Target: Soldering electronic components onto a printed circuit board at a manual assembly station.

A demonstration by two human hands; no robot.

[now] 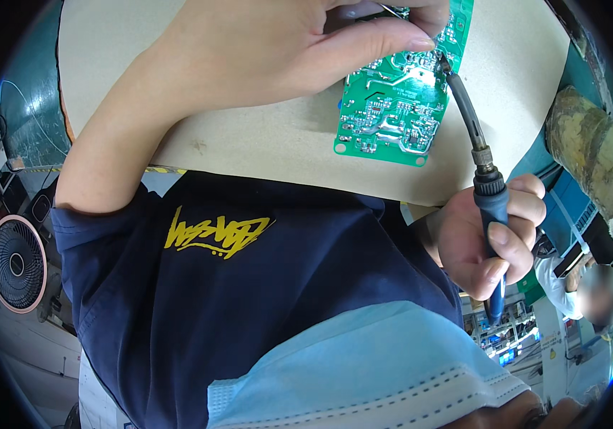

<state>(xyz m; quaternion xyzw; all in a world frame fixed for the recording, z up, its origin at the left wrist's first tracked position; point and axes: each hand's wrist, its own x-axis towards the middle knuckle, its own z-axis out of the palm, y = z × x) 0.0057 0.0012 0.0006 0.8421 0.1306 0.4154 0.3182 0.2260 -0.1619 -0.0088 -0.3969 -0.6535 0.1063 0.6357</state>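
Note:
A green circuit board (392, 107) lies on a tan sheet (263, 143), its face dotted with small parts and shiny solder joints. My right hand (489, 236) is closed round the blue handle of a soldering iron (491, 200). The iron's dark, bent shaft reaches up to the board, and its tip meets or nearly meets the upper right part. Over the board's upper left my left hand (306, 50) is bent, thumb and fingers pinched close to the iron's tip. A thin silvery wire (392, 11) shows between its fingers; most of it is hidden.
A teal work surface (38, 79) shows beyond the sheet's left edge. At the right lies a brownish, stained roll (592, 132). A round fan (17, 264) stands at the lower left. Another person (564, 286) is at the far right, beyond my right hand.

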